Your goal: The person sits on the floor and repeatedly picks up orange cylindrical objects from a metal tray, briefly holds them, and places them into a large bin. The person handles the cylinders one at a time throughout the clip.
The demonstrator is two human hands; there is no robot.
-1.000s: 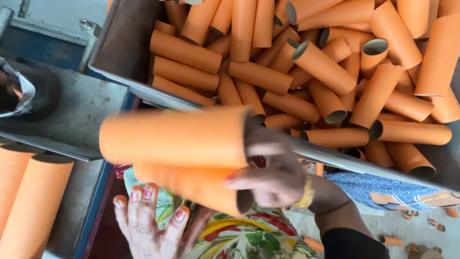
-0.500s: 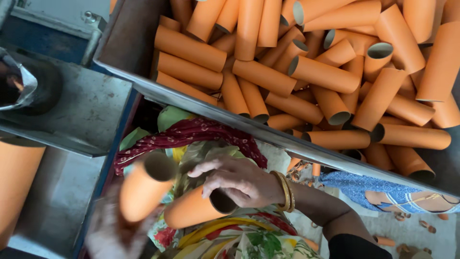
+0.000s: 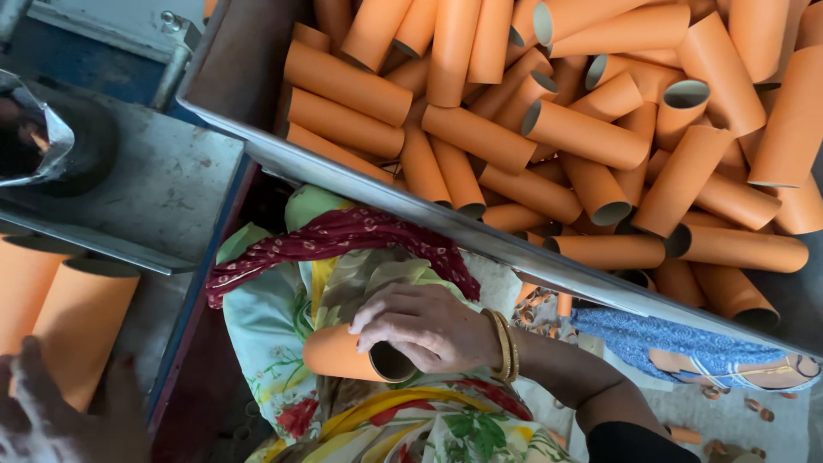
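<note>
One orange tube under right hand (on lap), left hand blurred

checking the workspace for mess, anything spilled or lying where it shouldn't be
Small orange scraps lie scattered on the floor near the sandal, below the bin of orange tubes, which lie jumbled at all angles. The right hand holds one tube on the lap.
</note>
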